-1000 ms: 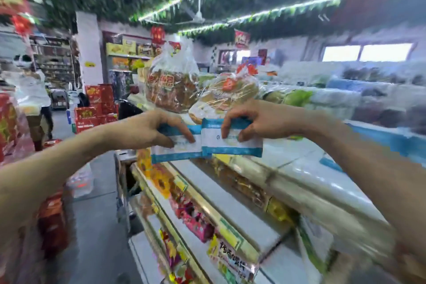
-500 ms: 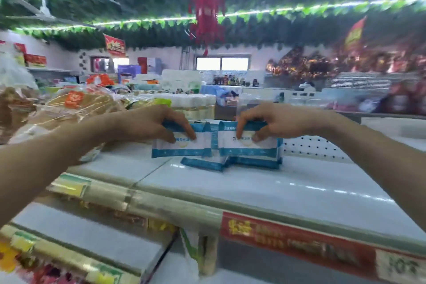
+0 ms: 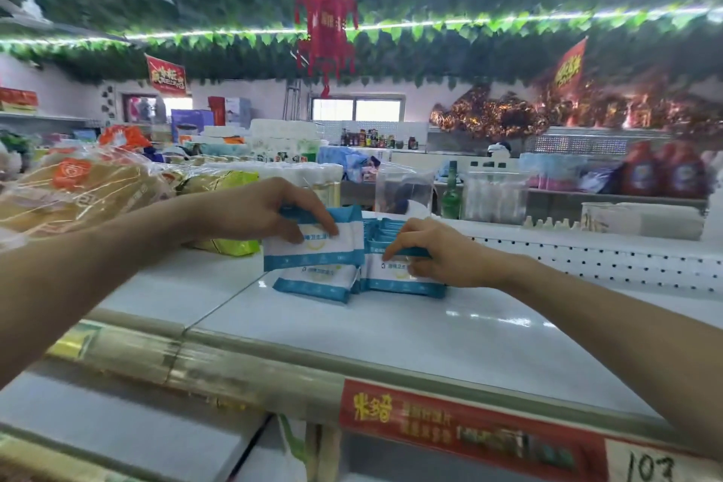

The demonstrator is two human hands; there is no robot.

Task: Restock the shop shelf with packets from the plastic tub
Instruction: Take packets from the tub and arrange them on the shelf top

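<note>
Shelf (image 3: pixel 391 329), white and flat-topped, is running across the whole lower view, with a perforated white back panel rising at the right. Bagged bread (image 3: pixel 78 196) in clear wrap is sitting on its far left end. A red price strip (image 3: pixel 469 427) is running along the front lip, handwritten digits showing at its right end. A red lantern (image 3: pixel 326 31) is hanging from the leaf-covered ceiling.

The left hand (image 3: pixel 258 207) is reaching in from the left, fingers curled over the top edge of a blue-and-white packet (image 3: pixel 313 252) and clamping it, upright and raised just above the shelf. Directly below it a second packet (image 3: pixel 313 284) is leaning on the shelf surface, tilted forward.

The right hand (image 3: pixel 434 254) is coming in from the right, fingertips pinching the top edge of the front packet (image 3: pixel 393 274) of an upright row (image 3: pixel 381 231) standing on the shelf, mid-depth, just right of the held one. The two hands' packets are sitting just beside each other, near touching.

A yellow-green pack (image 3: pixel 231 245) is lying behind the left wrist. A green bottle (image 3: pixel 452 196) is standing beyond the row.
</note>
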